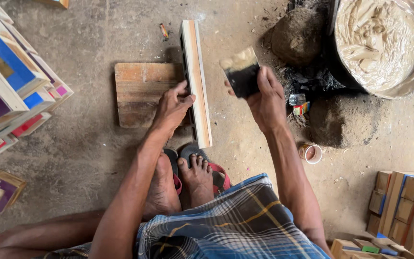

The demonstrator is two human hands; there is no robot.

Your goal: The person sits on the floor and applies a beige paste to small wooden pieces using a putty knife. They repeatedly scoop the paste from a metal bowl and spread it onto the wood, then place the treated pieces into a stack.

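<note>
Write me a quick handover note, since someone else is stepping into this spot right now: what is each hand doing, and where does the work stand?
Left hand: steadies the long wooden frame, which stands on edge on the ground beside a flat board.
Right hand: holds a wide brush, raised clear of the frame.
Basin of pale paste sits at upper right.
Done: top edge looks pale, partly coated.
Left: probably further brushing; I can't tell how much.

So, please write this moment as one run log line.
left hand: steadies long wooden frame on edge | right hand: holds wide black brush | putty basin: nearby
</note>
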